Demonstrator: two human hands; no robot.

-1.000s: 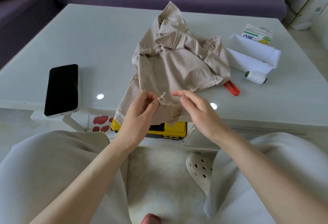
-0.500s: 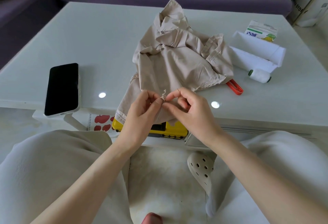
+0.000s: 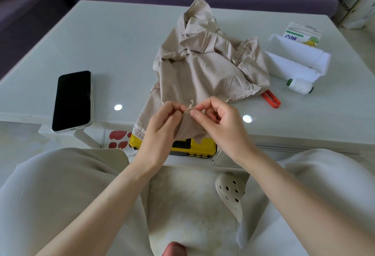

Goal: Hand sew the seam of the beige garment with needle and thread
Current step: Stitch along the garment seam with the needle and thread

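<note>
crumpled beige garment (image 3: 203,73) is laid on the table (image 3: 121,52), long axis running away from the viewer; its near edge is pinched by the left hand (image 3: 162,132) and right hand (image 3: 220,126), held close together. a pineapple carton's (image 3: 302,34) lettering is unreadable.

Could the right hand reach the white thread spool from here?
Probably yes: the thread spool lies uncovered on the table beside the beige garment, but the right hand must first release its pinch there.
</note>
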